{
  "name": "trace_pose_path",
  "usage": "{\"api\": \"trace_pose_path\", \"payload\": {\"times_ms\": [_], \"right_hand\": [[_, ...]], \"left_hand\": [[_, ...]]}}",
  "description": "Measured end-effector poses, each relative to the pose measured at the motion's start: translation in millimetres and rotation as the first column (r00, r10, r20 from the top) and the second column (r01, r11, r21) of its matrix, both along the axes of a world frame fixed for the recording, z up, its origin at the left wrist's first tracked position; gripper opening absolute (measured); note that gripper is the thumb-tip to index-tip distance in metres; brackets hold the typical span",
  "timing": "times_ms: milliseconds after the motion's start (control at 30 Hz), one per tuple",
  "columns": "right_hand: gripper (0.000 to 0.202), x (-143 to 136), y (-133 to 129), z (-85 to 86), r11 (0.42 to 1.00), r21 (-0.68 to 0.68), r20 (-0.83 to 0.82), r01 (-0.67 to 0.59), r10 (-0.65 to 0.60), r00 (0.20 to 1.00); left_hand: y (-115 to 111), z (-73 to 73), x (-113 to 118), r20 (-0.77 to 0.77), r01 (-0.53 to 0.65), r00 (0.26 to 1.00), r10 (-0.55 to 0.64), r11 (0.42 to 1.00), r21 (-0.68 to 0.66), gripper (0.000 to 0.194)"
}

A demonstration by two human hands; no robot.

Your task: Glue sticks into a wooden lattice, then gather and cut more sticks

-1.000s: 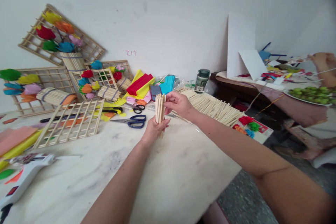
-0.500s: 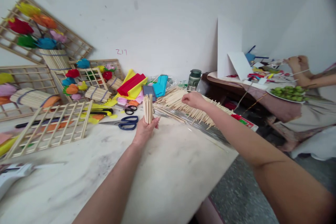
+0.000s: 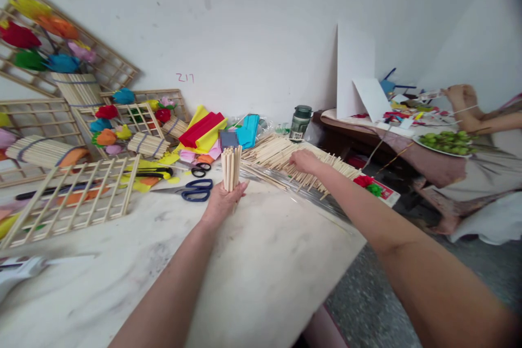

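Observation:
My left hand [image 3: 224, 201] is wrapped round an upright bundle of thin wooden sticks [image 3: 231, 167], whose tops stand above the fist. To the right, my right hand [image 3: 305, 162] is down at a broad pile of loose wooden sticks [image 3: 269, 151]. Its fingers are curled and touch the pile; their tips are partly hidden, so what is between them does not show. Blue-handled scissors [image 3: 196, 190] lie left of the bundle, with black-handled scissors [image 3: 199, 169] just behind.
A stick lattice [image 3: 77, 201], stick-bundle pots [image 3: 77, 89] with paper flowers, and a glue gun [image 3: 24, 272] occupy the left. Coloured paper [image 3: 204, 129] and a green bottle [image 3: 300, 122] stand near the wall. At the right, another person's hands [image 3: 460, 98] work above a second table [image 3: 432, 160].
My right hand has moved slightly right and down onto the stick pile. My left hand still grips its bundle. The view has shifted a little.

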State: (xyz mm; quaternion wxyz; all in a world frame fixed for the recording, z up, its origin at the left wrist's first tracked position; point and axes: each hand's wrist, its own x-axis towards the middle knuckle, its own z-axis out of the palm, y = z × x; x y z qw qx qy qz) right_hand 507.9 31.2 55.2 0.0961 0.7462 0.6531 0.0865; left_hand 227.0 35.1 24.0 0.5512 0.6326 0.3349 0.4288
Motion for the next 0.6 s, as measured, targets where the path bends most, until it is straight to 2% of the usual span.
{"api": "trace_pose_path", "payload": {"times_ms": [300,600], "right_hand": [[0.025,0.5,-1.4,-9.0,0.998,0.037,0.085,-0.057,0.054,0.995],[0.034,-1.4,-1.5,-15.6,0.962,0.069,0.168,-0.263,0.248,0.954]], "left_hand": [[-0.6,-0.5,1.8,0.007,-0.037,0.999,0.037,0.999,-0.011,0.037],[0.9,-1.4,1.5,0.009,-0.032,0.999,0.031,0.999,0.022,0.038]]}}
